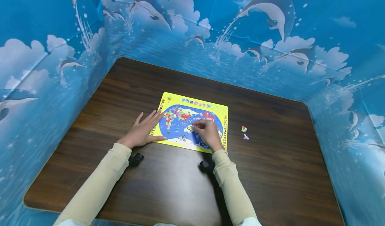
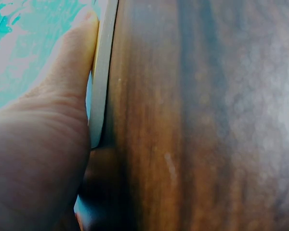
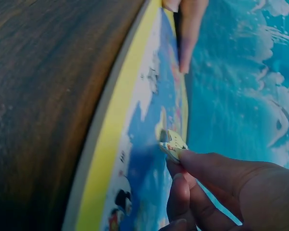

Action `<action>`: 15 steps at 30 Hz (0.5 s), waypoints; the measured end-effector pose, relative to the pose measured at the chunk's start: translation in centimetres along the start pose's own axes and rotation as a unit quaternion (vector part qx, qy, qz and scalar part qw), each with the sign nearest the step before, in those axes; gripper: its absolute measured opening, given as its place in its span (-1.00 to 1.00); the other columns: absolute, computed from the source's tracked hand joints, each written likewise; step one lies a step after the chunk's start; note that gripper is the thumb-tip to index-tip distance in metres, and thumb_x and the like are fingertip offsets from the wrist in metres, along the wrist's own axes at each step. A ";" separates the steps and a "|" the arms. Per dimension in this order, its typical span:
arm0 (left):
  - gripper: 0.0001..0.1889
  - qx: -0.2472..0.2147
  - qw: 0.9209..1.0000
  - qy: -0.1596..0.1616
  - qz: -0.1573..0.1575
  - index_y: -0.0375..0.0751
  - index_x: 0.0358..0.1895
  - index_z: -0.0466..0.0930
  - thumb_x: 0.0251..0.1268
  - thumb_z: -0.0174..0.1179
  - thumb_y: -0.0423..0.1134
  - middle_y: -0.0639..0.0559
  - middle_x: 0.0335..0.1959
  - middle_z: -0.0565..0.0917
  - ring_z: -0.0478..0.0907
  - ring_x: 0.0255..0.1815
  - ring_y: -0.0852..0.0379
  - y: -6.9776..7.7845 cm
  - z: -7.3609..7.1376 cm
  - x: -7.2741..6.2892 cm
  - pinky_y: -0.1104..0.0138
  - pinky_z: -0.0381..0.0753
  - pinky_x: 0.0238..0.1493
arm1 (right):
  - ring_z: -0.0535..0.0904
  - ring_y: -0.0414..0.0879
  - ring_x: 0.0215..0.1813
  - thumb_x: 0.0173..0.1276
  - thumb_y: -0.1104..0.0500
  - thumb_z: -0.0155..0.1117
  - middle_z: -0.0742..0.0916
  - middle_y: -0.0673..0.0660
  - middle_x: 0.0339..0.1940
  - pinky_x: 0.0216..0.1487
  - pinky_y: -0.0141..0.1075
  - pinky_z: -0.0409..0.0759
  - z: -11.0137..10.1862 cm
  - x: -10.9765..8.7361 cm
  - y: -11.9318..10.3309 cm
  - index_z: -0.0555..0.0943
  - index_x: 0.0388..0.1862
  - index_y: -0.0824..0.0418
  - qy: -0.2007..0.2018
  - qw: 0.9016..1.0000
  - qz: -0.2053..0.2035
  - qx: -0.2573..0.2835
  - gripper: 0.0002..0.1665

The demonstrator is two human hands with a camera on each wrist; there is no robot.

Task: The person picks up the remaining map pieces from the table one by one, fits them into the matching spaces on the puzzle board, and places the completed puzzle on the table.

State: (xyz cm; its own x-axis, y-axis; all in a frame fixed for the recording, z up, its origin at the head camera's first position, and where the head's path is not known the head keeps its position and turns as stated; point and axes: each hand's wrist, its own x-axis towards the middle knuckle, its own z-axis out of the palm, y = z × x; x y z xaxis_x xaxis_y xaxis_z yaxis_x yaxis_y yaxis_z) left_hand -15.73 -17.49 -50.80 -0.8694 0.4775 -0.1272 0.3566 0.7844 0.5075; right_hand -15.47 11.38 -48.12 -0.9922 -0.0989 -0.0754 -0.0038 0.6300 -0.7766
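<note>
A yellow-bordered world map puzzle board [image 1: 177, 145] lies flat on the brown table. My right hand [image 1: 208, 132] is over its middle right part. Between thumb and fingertips it pinches a small pale yellow puzzle piece [image 3: 173, 144], tilted close over the blue map in the right wrist view. My left hand [image 1: 143, 129] rests with spread fingers at the board's left edge, fingertips and thumb on the yellow border. In the left wrist view, the left thumb [image 2: 72, 53] lies along the board's edge [image 2: 102, 72].
Two small loose puzzle pieces, one green and red [image 1: 244, 129] and one pink and white [image 1: 246, 137], lie on the table [image 1: 279, 159] right of the board. A blue dolphin-print backdrop [image 1: 186, 22] surrounds the table at the back and sides.
</note>
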 end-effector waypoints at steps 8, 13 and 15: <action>0.11 0.005 1.000 -0.006 -0.010 -0.13 0.70 -0.08 0.29 0.33 0.30 -0.13 0.71 -0.07 -0.24 0.73 -0.12 0.1 0.0 0.1 -0.19 -0.51 0.59 | 0.74 -0.09 -0.22 0.40 0.26 0.44 0.85 0.12 -0.24 -0.11 -0.17 0.72 0.5 0.4 -0.1 0.83 -0.13 0.27 -0.011 1.000 -0.006 -0.023 -0.87; 0.11 0.004 1.000 -0.004 -0.009 -0.13 0.70 -0.09 0.30 0.32 0.30 -0.11 0.72 -0.08 -0.24 0.73 -0.10 0.0 0.0 0.1 -0.18 -0.52 0.59 | 0.73 -0.10 -0.20 0.41 0.24 0.44 0.85 0.11 -0.19 -0.10 -0.18 0.71 0.6 0.6 -0.2 0.84 -0.13 0.23 -0.021 0.999 0.000 -0.033 -0.87; 0.11 0.003 1.000 -0.002 -0.008 -0.14 0.70 -0.09 0.31 0.32 0.30 -0.11 0.72 -0.08 -0.23 0.73 -0.10 0.1 0.0 0.0 -0.18 -0.51 0.59 | 0.72 -0.10 -0.20 0.40 0.25 0.45 0.85 0.10 -0.18 -0.11 -0.19 0.70 0.7 0.6 -0.2 0.84 -0.14 0.22 -0.022 0.999 0.001 -0.037 -0.88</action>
State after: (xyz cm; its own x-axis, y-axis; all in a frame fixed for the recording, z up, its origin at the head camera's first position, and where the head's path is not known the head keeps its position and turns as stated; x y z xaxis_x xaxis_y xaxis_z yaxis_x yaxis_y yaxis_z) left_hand -15.70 -17.37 -50.77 -0.8733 0.4668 -0.1391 0.3446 0.7940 0.5007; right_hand -15.98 10.70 -48.43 -0.9858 -0.1299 -0.1064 -0.0116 0.6848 -0.7286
